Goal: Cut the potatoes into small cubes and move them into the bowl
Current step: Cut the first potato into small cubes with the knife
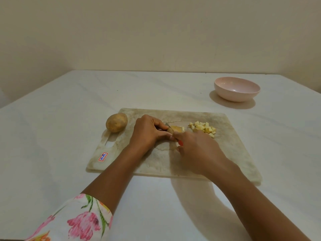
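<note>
A partly cut potato piece (pixel 175 129), yellow flesh showing, lies at the centre of a mottled stone-look cutting board (pixel 225 153). The left hand (pixel 147 131) curls round it. The right hand (pixel 198 148) grips a red-handled knife (pixel 180 143). Small pale cubes (pixel 203 128) are heaped just right of it. A whole round brown potato (pixel 116 122) sits at the board's left edge. A smooth pink bowl (pixel 237 89) stands upper right.
</note>
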